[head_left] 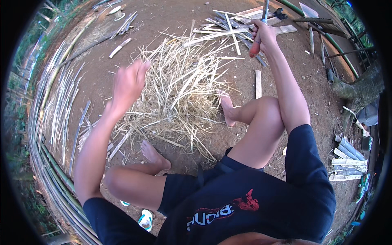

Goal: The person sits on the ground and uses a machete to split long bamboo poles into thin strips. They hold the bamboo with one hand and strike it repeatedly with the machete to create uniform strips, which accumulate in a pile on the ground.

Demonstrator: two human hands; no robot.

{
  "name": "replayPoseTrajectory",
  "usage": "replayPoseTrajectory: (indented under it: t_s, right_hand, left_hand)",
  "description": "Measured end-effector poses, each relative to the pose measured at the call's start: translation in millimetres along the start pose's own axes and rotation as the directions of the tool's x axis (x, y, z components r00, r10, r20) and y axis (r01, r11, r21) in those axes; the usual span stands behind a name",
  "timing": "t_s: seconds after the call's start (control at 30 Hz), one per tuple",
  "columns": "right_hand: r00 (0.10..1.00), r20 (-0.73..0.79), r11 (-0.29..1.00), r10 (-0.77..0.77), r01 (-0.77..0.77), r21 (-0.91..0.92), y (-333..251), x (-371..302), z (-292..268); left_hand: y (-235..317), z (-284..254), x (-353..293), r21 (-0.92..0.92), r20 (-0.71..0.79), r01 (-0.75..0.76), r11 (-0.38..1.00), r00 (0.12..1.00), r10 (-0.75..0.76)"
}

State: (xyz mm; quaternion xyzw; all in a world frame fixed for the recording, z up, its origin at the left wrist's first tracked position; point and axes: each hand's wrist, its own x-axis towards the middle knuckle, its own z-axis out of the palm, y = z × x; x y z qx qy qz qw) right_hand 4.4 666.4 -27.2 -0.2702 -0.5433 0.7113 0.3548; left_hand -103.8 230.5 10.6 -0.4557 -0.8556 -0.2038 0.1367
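Raised at the upper right, my right hand (264, 34) is closed round the reddish-orange handle of a knife (255, 49). Its narrow blade points away from me and runs out of the top of the picture. My left hand (128, 83) is lifted over the left side of a heap of pale bamboo shavings (183, 77). Motion smears its fingers, so I cannot tell whether they grip anything. The heap lies on the ground between my bare feet.
Split bamboo pieces (228, 30) lie scattered beyond the heap. Long thin strips (65, 102) and green bamboo poles (55, 167) run along the left. Cut bamboo sections (347, 161) are stacked at the right, below a tree trunk (363, 92). A flip-flop (145, 219) lies by my left leg.
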Motion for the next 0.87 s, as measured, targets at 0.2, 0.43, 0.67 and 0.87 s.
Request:
replayPoseTrajectory:
  t_s: [0.2, 0.43, 0.67, 0.87]
  right_hand:
    - [0.98, 0.083, 0.797, 0.18, -0.195, 0.571, -34.6, -7.4, -6.6]
    - [0.983, 0.137, 0.875, 0.124, -0.173, 0.452, -74.8, -141.7, 10.3]
    - [0.848, 0.252, 0.81, 0.466, -0.524, 0.263, 11.0, -189.4, 40.0]
    - [0.208, 0.363, 0.297, 0.908, -0.932, -0.21, 104.0, -174.0, 53.3]
  left_hand:
    - [-23.2, -61.1, -136.6, 0.19, 0.248, 0.291, 0.938, 0.91, -0.332]
    - [32.3, -122.7, -221.8, -0.175, 0.365, 0.614, 0.769, 0.766, -0.529]
    - [55.3, -89.4, -217.1, 0.128, 0.293, 0.345, 0.93, 0.882, -0.368]
    - [0.1, -70.8, -206.0, 0.192, 0.409, 0.347, 0.918, 0.822, -0.396]
